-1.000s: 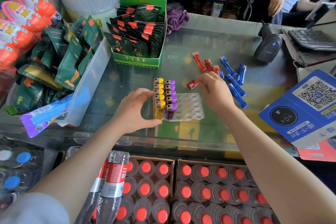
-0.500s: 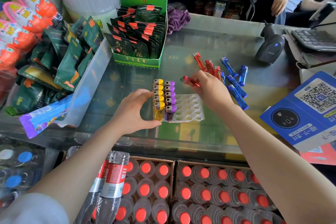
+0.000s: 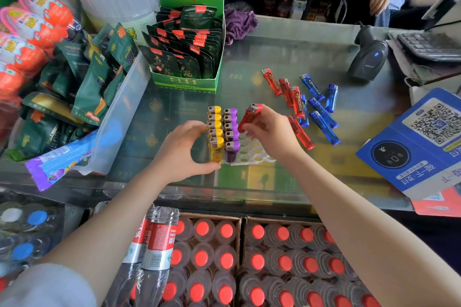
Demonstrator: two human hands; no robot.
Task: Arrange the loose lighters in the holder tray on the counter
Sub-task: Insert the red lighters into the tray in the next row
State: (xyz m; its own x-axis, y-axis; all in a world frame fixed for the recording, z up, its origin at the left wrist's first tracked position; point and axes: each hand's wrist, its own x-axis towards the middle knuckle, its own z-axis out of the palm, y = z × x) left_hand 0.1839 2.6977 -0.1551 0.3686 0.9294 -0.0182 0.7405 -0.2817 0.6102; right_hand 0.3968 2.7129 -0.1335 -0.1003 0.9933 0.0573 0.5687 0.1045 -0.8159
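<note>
A white holder tray (image 3: 254,153) with round holes lies on the glass counter. It holds a row of yellow lighters (image 3: 215,129) and a row of purple lighters (image 3: 231,129), all upright. My left hand (image 3: 185,149) grips the tray's left side against the yellow row. My right hand (image 3: 272,132) holds a red lighter (image 3: 250,116) tilted, metal cap up, its base over the tray's far end beside the purple row. Loose red lighters (image 3: 287,90) and blue lighters (image 3: 321,112) lie on the counter to the right.
A green display box of tea packets (image 3: 187,57) stands behind the tray. A clear bin of snack bags (image 3: 117,112) sits left. At right are a barcode scanner (image 3: 366,60), a keyboard (image 3: 429,45) and a blue QR sign (image 3: 419,142). Crates of bottles (image 3: 224,257) are below.
My right hand picked a red lighter from the loose pile, carried it left and turned it upright over the tray. My left hand stayed on the tray.
</note>
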